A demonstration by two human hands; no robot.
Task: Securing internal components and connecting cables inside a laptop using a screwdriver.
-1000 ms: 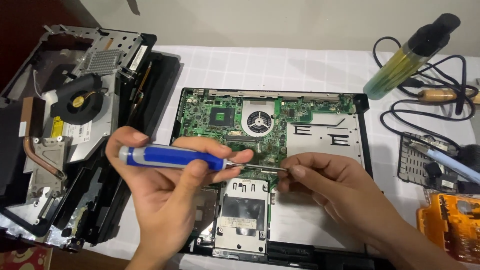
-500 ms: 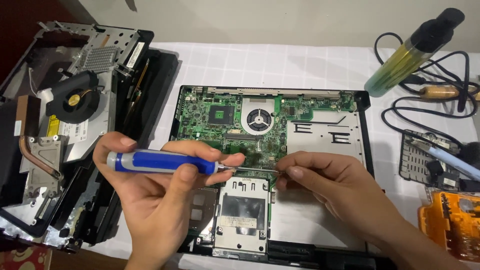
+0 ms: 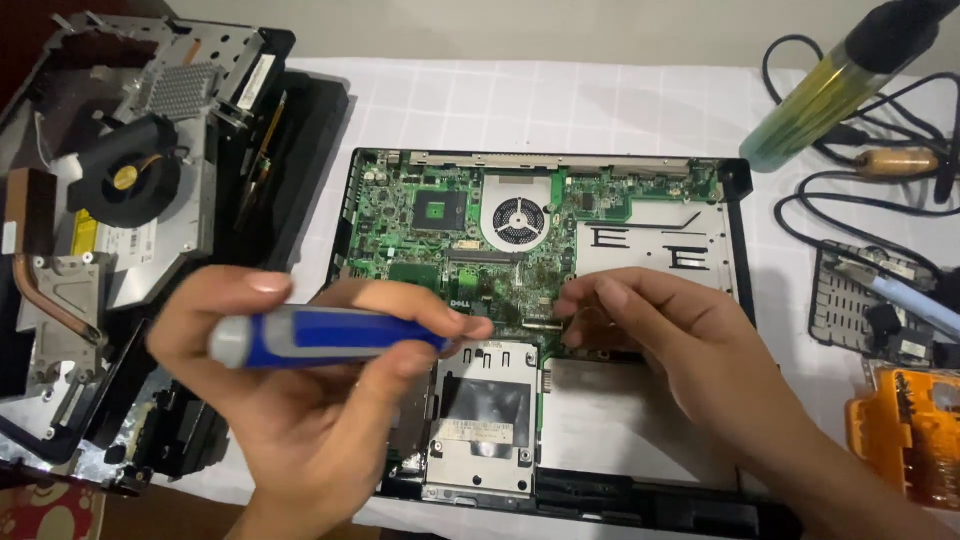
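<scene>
White tablecloth (image 3: pixel 600 100), L hand (image 3: pixel 300 400) w/ screwdriver (image 3: pixel 330 335), laptop (image 3: pixel 640 250)

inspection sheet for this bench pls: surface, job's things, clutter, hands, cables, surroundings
Surface: white checked cloth over the table.
Job's things: opened laptop base with green motherboard and round fan exposed; blue-handled screwdriver, shaft lying towards the board.
Clutter: second dismantled laptop chassis with black fan and copper heat pipe at left; yellow-green bottle, orange case at right.
Hands: left hand shut on the screwdriver; right hand pinches at the board near the tip, contents too small to tell.
Cables: black cables looped at right.
Surroundings: pale wall behind.
</scene>
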